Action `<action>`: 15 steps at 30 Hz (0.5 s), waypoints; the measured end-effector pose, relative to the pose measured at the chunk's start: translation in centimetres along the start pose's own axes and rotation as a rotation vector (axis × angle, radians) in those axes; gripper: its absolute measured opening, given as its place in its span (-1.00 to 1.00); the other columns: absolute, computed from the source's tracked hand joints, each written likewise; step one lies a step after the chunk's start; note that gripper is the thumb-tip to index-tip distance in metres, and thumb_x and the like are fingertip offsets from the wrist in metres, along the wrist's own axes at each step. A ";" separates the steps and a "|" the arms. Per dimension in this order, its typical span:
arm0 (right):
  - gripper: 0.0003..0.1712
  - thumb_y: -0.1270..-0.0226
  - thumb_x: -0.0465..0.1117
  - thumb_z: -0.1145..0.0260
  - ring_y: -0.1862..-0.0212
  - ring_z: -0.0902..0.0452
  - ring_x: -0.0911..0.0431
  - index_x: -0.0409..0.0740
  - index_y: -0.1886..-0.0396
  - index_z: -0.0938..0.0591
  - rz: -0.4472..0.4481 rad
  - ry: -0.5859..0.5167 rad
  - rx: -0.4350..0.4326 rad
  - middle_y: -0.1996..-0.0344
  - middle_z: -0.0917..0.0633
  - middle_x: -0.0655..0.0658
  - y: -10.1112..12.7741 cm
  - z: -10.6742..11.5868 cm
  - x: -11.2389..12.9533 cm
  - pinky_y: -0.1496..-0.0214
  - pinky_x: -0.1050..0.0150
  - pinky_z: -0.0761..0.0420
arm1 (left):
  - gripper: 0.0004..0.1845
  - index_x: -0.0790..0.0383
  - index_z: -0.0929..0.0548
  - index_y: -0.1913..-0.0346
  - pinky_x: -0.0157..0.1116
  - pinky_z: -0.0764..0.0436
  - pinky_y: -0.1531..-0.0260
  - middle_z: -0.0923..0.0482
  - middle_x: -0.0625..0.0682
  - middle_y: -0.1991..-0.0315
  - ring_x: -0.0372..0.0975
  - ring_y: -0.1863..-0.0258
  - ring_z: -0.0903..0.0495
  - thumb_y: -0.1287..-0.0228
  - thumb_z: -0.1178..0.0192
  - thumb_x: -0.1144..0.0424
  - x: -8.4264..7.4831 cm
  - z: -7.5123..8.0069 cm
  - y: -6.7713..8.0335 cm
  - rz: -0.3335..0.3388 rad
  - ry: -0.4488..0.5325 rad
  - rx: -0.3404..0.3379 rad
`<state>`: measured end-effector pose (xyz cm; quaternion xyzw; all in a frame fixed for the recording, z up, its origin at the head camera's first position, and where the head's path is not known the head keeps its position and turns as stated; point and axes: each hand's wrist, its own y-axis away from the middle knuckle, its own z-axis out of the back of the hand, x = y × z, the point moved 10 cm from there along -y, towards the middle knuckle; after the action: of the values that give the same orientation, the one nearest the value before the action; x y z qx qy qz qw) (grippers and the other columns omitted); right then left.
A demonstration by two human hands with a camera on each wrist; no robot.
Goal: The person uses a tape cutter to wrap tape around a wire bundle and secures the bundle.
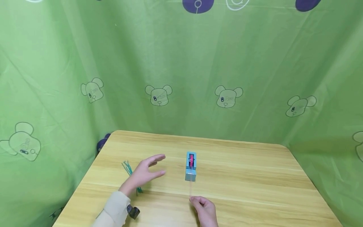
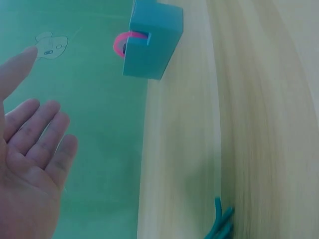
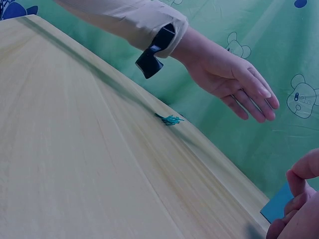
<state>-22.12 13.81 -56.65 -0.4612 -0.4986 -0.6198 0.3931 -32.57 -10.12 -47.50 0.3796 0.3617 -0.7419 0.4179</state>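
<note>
The right hand (image 1: 204,208) is at the lower centre of the head view, with its fingers curled. The thumb and forefinger pinch the end of a thin clear strip of tape (image 1: 190,189). This strip runs up the frame from the fingers to the blue tape dispenser (image 1: 191,166), which stands on the wooden table (image 1: 255,176) in the middle of the frame. A pink roll (image 1: 192,160) sits inside the dispenser.

The left hand (image 1: 144,174) is left of the dispenser, near it but not touching it. It hovers above the table with straight, relaxed fingers, a little spread, and holds nothing; the left wrist view shows its open palm (image 2: 30,164). Under and behind this hand, in the left part of the head view, a small bundle of teal ties (image 1: 129,170) lies on the table. A green cloth with bear drawings (image 1: 198,63) surrounds the table on the far side and both sides.
</note>
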 end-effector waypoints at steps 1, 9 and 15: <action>-0.72 -0.32 -0.22 -0.36 0.35 -0.40 0.13 -0.43 0.22 -0.68 -0.002 0.001 0.000 0.42 -0.62 0.01 0.0 0.0 0.0 0.32 0.34 -0.43 | -0.33 0.01 -0.43 -0.38 -0.15 -0.32 -0.32 -0.44 -0.20 -0.30 -0.22 -0.31 -0.39 -0.21 -0.42 0.13 0.1 0.2 0.1 0.004 -0.005 -0.002; -0.73 -0.32 -0.21 -0.35 0.37 -0.39 0.13 -0.41 0.23 -0.69 -0.009 0.008 0.004 0.45 -0.61 0.01 -0.1 -0.1 -0.1 0.32 0.34 -0.41 | -0.36 0.02 -0.48 -0.34 -0.07 -0.32 -0.31 -0.46 -0.14 -0.29 -0.11 -0.30 -0.40 -0.21 -0.40 0.02 0.6 1.7 0.7 0.019 -0.042 0.000; -0.73 -0.31 -0.20 -0.36 0.38 -0.39 0.12 -0.39 0.24 -0.70 0.001 0.028 0.005 0.47 -0.59 0.00 0.2 0.0 0.2 0.32 0.33 -0.40 | -0.38 0.09 -0.49 -0.32 -0.05 -0.32 -0.31 -0.49 -0.09 -0.27 -0.12 -0.29 -0.42 -0.22 -0.40 0.07 0.5 2.8 1.1 -0.005 -0.073 0.001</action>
<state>-21.96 13.75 -56.37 -0.4519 -0.4942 -0.6249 0.4014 -32.54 -13.11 -46.95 0.3515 0.3469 -0.7566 0.4286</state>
